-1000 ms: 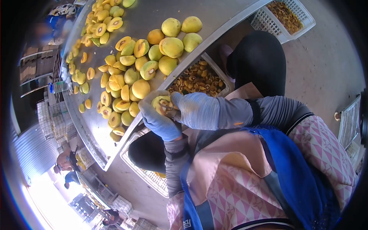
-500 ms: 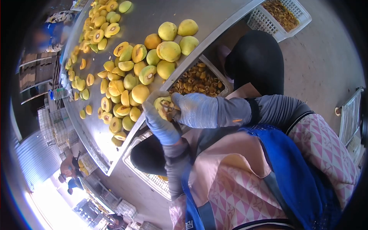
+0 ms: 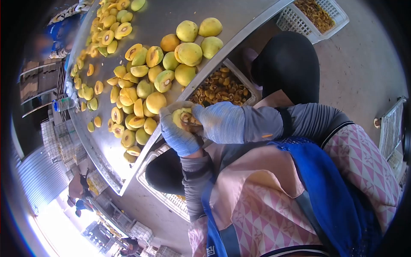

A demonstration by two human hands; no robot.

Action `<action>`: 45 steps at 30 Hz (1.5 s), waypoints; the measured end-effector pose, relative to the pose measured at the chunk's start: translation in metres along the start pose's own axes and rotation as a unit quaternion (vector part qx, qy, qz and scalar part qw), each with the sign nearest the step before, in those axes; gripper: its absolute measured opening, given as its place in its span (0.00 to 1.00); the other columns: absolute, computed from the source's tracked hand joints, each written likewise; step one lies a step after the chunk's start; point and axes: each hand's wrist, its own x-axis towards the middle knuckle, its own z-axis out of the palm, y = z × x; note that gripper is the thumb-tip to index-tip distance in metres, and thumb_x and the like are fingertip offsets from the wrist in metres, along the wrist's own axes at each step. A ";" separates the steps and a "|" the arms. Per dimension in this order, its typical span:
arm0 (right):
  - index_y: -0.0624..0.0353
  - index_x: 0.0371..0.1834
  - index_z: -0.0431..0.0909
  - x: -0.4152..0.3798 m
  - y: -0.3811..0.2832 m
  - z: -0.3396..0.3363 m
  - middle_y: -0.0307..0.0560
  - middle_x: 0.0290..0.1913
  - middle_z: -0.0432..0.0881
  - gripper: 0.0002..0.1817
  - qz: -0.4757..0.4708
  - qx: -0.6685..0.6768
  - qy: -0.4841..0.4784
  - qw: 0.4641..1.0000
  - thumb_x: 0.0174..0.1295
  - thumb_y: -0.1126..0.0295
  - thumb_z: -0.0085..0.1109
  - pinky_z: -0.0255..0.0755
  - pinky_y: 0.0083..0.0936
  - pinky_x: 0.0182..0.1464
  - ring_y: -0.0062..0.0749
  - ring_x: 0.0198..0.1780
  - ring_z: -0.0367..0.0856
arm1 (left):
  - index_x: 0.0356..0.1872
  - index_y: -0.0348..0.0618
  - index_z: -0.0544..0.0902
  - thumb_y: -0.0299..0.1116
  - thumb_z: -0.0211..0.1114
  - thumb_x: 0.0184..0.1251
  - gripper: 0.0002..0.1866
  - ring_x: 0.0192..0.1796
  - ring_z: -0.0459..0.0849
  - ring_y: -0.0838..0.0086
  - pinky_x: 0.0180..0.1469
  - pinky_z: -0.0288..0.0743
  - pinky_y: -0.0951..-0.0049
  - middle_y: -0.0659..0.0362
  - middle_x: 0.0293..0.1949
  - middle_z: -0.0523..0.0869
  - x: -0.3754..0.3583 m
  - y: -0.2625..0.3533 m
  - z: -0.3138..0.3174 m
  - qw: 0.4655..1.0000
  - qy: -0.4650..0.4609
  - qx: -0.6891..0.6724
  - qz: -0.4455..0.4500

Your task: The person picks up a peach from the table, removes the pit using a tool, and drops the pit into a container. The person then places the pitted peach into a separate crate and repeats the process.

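Pitting step: left hand [image 3: 177, 135] grips halved fruit [image 3: 182, 116] at table edge [image 3: 141, 158]; right hand [image 3: 218, 120] closed on tool, scooping; next, stone into crate [image 3: 250, 92] beyond

Left hand [image 3: 177, 136] cups halved fruit [image 3: 180, 116] at frame centre; right hand [image 3: 218, 122] presses into its pit. Steel counter [image 3: 180, 13] upper left, strewn with yellow halves.

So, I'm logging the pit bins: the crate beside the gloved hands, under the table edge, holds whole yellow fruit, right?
Not whole fruit. The head view shows that crate holds brown pits and scraps; whole fruit sits on the table.
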 end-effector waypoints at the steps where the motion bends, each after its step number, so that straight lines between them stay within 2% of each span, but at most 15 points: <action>1: 0.67 0.47 0.72 0.000 0.001 -0.002 0.56 0.22 0.80 0.19 0.007 -0.057 -0.035 0.998 0.60 0.63 0.60 0.74 0.41 0.23 0.51 0.22 0.82 | 0.36 0.34 0.80 0.49 0.45 0.78 0.26 0.33 0.81 0.71 0.41 0.78 0.74 0.53 0.31 0.83 0.000 0.000 0.001 0.999 0.016 -0.024 -0.032; 9: 0.68 0.47 0.73 0.001 0.007 -0.001 0.54 0.19 0.79 0.19 -0.065 -0.122 0.005 0.990 0.55 0.67 0.60 0.75 0.40 0.22 0.48 0.21 0.82 | 0.34 0.39 0.79 0.48 0.53 0.75 0.20 0.25 0.74 0.81 0.28 0.69 0.84 0.60 0.27 0.80 0.003 0.000 -0.002 0.995 0.005 -0.063 -0.072; 12: 0.69 0.48 0.73 0.001 0.007 0.000 0.54 0.19 0.78 0.20 -0.063 -0.134 0.001 0.989 0.55 0.68 0.60 0.74 0.40 0.21 0.48 0.20 0.82 | 0.34 0.39 0.79 0.47 0.53 0.76 0.20 0.25 0.74 0.80 0.26 0.69 0.84 0.60 0.27 0.80 0.008 -0.002 -0.007 0.977 0.065 -0.107 -0.170; 14: 0.69 0.48 0.72 0.002 0.004 -0.001 0.54 0.19 0.78 0.20 -0.059 -0.138 -0.012 0.989 0.55 0.67 0.60 0.74 0.40 0.21 0.49 0.20 0.82 | 0.34 0.39 0.79 0.46 0.52 0.76 0.19 0.26 0.76 0.81 0.27 0.71 0.83 0.60 0.27 0.80 0.001 0.004 0.001 0.993 0.032 -0.059 -0.094; 18: 0.69 0.48 0.72 -0.001 0.000 -0.004 0.53 0.19 0.79 0.20 -0.044 -0.079 -0.013 0.996 0.56 0.66 0.61 0.74 0.39 0.21 0.49 0.21 0.82 | 0.35 0.38 0.79 0.46 0.51 0.76 0.20 0.30 0.79 0.78 0.32 0.76 0.81 0.57 0.30 0.82 0.000 -0.005 -0.006 0.998 0.005 -0.041 -0.046; 23: 0.68 0.47 0.73 0.002 -0.003 -0.005 0.53 0.20 0.79 0.21 -0.019 -0.067 -0.024 0.997 0.55 0.65 0.62 0.75 0.39 0.22 0.49 0.21 0.82 | 0.37 0.34 0.80 0.48 0.47 0.76 0.24 0.35 0.83 0.67 0.42 0.80 0.71 0.51 0.33 0.84 0.001 -0.015 -0.005 0.985 0.032 0.105 0.137; 27: 0.68 0.47 0.72 0.001 0.003 0.000 0.54 0.22 0.80 0.21 -0.055 -0.117 -0.018 0.991 0.55 0.65 0.62 0.76 0.39 0.23 0.49 0.22 0.83 | 0.37 0.34 0.80 0.47 0.45 0.77 0.25 0.36 0.83 0.67 0.44 0.79 0.70 0.51 0.33 0.84 -0.001 -0.016 -0.003 0.995 0.044 0.043 0.076; 30: 0.68 0.47 0.73 -0.001 0.002 0.000 0.55 0.23 0.80 0.21 -0.049 -0.098 -0.005 0.994 0.55 0.64 0.62 0.76 0.40 0.23 0.49 0.22 0.83 | 0.38 0.34 0.80 0.47 0.43 0.77 0.25 0.37 0.83 0.67 0.44 0.79 0.70 0.50 0.34 0.84 -0.002 -0.017 -0.003 0.982 0.068 0.146 0.099; 32: 0.68 0.47 0.73 0.000 -0.001 -0.001 0.55 0.23 0.80 0.21 -0.033 -0.079 -0.007 0.996 0.55 0.64 0.61 0.76 0.40 0.23 0.49 0.23 0.83 | 0.34 0.37 0.80 0.30 0.53 0.70 0.09 0.35 0.82 0.72 0.41 0.78 0.74 0.54 0.32 0.84 -0.003 -0.017 0.000 0.981 0.087 0.122 0.125; 33: 0.68 0.47 0.73 0.001 -0.002 -0.002 0.55 0.23 0.80 0.20 -0.026 -0.057 -0.010 0.998 0.56 0.65 0.61 0.76 0.40 0.23 0.49 0.23 0.83 | 0.34 0.37 0.80 0.30 0.53 0.70 0.09 0.35 0.82 0.72 0.41 0.78 0.74 0.54 0.32 0.84 -0.002 -0.019 -0.002 0.981 0.086 0.122 0.125; 35: 0.68 0.47 0.73 0.002 -0.002 -0.003 0.54 0.23 0.80 0.20 -0.020 -0.036 -0.012 0.999 0.56 0.66 0.60 0.76 0.39 0.23 0.48 0.22 0.83 | 0.37 0.34 0.80 0.46 0.44 0.77 0.24 0.35 0.83 0.68 0.43 0.80 0.70 0.51 0.33 0.84 0.002 -0.022 -0.006 0.992 0.059 0.041 0.104; 41: 0.68 0.47 0.72 0.001 0.006 0.001 0.53 0.22 0.80 0.18 -0.067 -0.160 -0.018 0.985 0.57 0.68 0.58 0.76 0.37 0.22 0.47 0.23 0.83 | 0.34 0.33 0.79 0.44 0.45 0.76 0.23 0.31 0.80 0.73 0.37 0.77 0.77 0.53 0.32 0.83 0.003 -0.011 -0.009 0.996 0.039 -0.049 -0.057; 42: 0.67 0.47 0.72 0.001 0.007 0.002 0.54 0.23 0.81 0.18 -0.060 -0.140 -0.031 0.988 0.57 0.68 0.59 0.76 0.38 0.23 0.47 0.23 0.83 | 0.34 0.33 0.79 0.44 0.45 0.76 0.23 0.31 0.80 0.73 0.37 0.77 0.77 0.53 0.32 0.83 0.000 -0.010 -0.004 0.996 0.038 -0.050 -0.059; 44: 0.67 0.48 0.72 -0.001 0.006 0.002 0.55 0.23 0.81 0.18 -0.053 -0.119 -0.046 0.990 0.57 0.68 0.60 0.76 0.38 0.23 0.47 0.23 0.83 | 0.33 0.33 0.83 0.45 0.45 0.76 0.25 0.32 0.80 0.74 0.38 0.76 0.77 0.54 0.31 0.84 -0.006 -0.003 0.008 0.990 0.065 0.099 0.073; 45: 0.66 0.48 0.72 -0.003 0.002 0.002 0.55 0.24 0.81 0.19 -0.042 -0.059 -0.038 0.997 0.56 0.67 0.61 0.76 0.39 0.24 0.48 0.23 0.83 | 0.33 0.33 0.83 0.45 0.45 0.76 0.25 0.32 0.80 0.74 0.38 0.76 0.77 0.54 0.31 0.84 -0.006 -0.001 0.008 0.990 0.066 0.099 0.072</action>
